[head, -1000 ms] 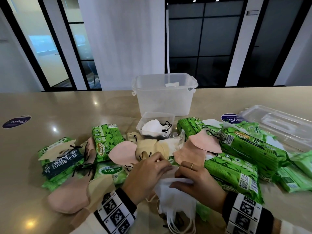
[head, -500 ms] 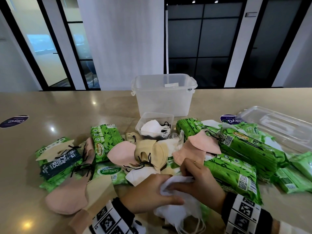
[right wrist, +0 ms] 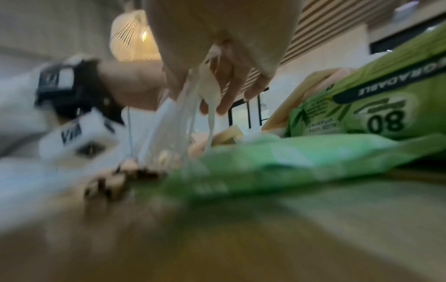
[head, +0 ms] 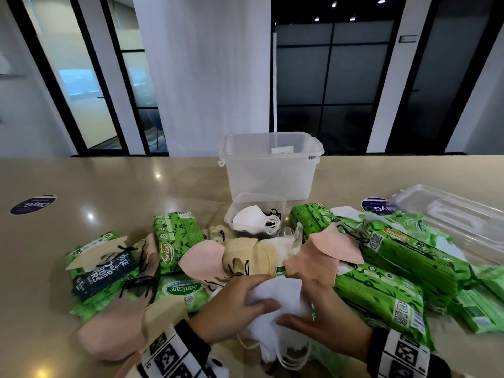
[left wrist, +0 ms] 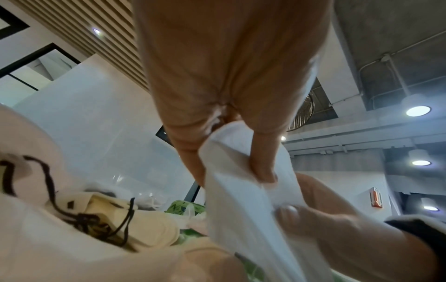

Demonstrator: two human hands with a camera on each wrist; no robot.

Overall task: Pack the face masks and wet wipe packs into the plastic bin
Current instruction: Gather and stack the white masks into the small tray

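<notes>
The white masks (head: 278, 304), a soft, light, floppy stack best pinched across its folded body rather than by its dangling loops, sit bunched between the left hand (head: 234, 309) and right hand (head: 324, 320), both clamped on it, above the desk (head: 81, 181), short of the bin (head: 272, 165).

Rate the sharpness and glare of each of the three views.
Head view: sharp, with ceiling lights glaring off the table. Left wrist view: the left hand on the white masks fairly clear, edges soft. Right wrist view: heavily motion-blurred, only one wipe pack legible.
</notes>
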